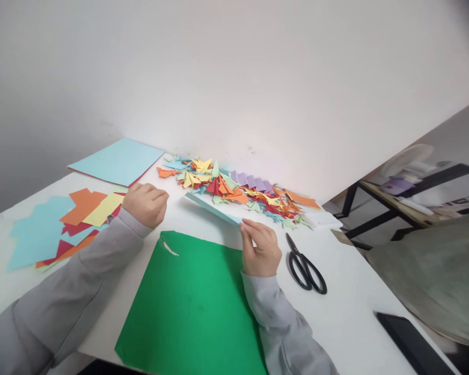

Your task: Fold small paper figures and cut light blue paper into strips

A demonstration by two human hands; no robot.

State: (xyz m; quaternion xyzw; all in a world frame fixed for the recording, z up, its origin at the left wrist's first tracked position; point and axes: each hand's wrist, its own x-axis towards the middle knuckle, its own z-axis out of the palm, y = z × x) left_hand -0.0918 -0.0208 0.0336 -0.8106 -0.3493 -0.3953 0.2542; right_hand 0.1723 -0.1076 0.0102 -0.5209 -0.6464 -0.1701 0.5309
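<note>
My right hand (261, 247) pinches the right end of a narrow light blue paper piece (214, 209), which hangs tilted above the white table (328, 323). My left hand (145, 204) is closed with its fingers curled in, apart from that paper; whether it holds anything cannot be made out. Below both hands lies a large green sheet (195, 307) with a small torn slit near its upper left corner. Black-handled scissors (307, 270) rest to the right of my right hand, blades pointing away.
Many folded colored paper pieces (226, 187) lie along the wall. Loose paper shapes (42, 226) spread at the left, and a light blue sheet (119, 159) over red is at the back left. A black flat device (412, 341) sits at the right edge; a shelf (398, 200) stands beyond.
</note>
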